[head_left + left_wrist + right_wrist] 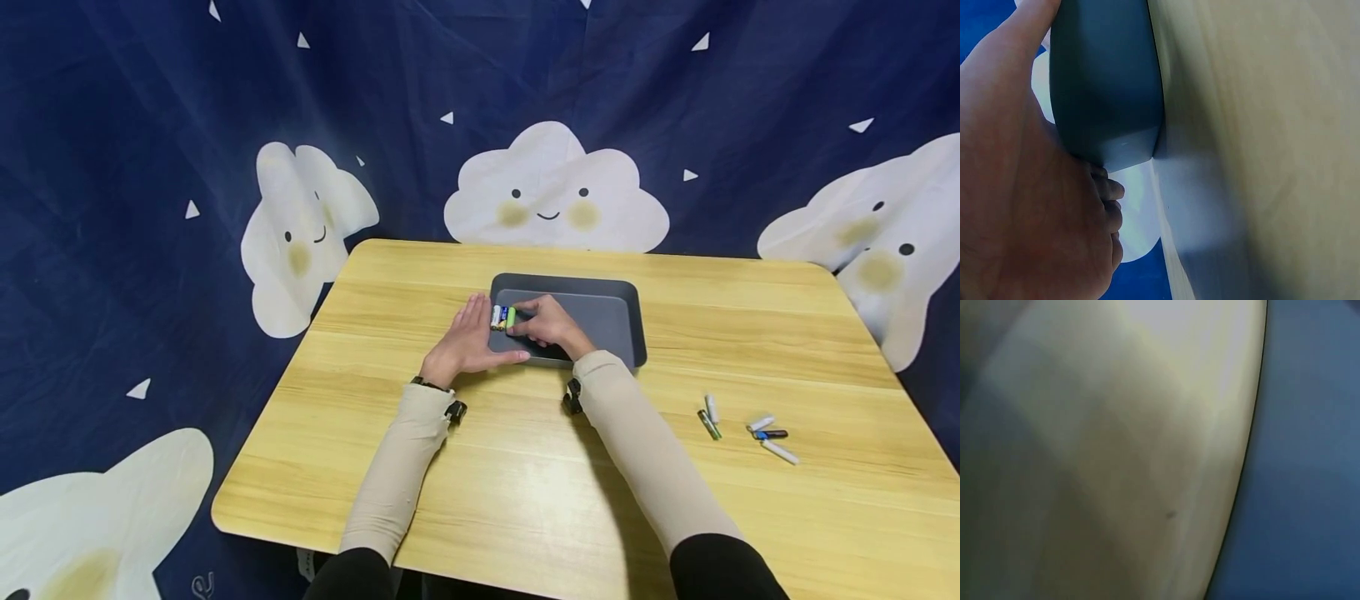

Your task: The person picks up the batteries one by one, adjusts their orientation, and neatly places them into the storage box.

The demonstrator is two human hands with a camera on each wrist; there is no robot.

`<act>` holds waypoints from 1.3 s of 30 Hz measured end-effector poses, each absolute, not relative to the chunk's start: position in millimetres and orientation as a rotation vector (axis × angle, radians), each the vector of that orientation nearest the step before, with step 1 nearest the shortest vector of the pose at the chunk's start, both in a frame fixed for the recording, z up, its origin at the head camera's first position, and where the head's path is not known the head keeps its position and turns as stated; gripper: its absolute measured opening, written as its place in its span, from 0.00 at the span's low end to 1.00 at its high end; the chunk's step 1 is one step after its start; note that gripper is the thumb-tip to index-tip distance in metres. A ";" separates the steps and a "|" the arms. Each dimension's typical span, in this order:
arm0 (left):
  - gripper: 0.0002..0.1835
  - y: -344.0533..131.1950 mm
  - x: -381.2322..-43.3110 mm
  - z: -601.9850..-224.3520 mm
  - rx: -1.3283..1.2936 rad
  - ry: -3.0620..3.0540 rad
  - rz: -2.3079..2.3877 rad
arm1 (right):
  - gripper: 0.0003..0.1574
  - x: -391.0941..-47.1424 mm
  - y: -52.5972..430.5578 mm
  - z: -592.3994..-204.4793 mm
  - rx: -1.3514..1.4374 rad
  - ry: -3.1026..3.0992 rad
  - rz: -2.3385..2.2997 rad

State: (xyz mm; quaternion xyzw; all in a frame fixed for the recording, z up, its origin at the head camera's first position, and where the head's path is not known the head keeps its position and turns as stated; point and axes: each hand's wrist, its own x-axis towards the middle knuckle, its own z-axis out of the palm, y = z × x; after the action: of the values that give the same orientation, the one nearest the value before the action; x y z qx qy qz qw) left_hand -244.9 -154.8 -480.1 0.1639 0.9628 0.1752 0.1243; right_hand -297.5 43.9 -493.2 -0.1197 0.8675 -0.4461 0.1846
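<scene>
A dark grey tray [603, 321] lies on the table, and a short row of batteries stands side by side at its left end. In that row are a white battery [496, 317], a blue one [503, 317] and a green battery [512, 317]. My right hand [551, 323] reaches into the tray and pinches the green battery by its two ends. With fingers straight, my left hand [472, 337] rests along the tray's left side, its thumb stretched along the front rim. The left wrist view shows this hand beside the tray's outer wall [1107, 81].
On the wooden table [525, 483], to the right of the tray, lie more loose batteries: a green one [708, 425], a white one [712, 408], and a small cluster with a dark blue one [771, 434]. A blue curtain [405, 167] with cloud prints hangs behind.
</scene>
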 end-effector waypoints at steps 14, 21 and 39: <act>0.72 -153.9 -244.6 -481.0 0.488 2.813 0.510 | 0.42 -295.7 42.4 -493.2 -0.317 2.450 -1.261; 0.72 -154.1 -243.8 -481.4 0.489 2.825 0.513 | 0.47 -296.0 43.7 -491.6 -0.316 2.436 -1.257; 0.74 -152.5 -247.2 -483.5 0.457 2.809 0.495 | 0.31 -282.1 83.7 -456.7 -0.370 2.488 -1.448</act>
State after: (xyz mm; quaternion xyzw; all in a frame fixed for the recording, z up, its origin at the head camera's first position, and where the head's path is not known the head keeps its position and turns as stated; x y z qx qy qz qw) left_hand -247.2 -152.5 -483.5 0.1569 0.9647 0.1700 0.1263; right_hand -282.1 83.7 -456.7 -0.1267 0.8511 -0.4953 0.1195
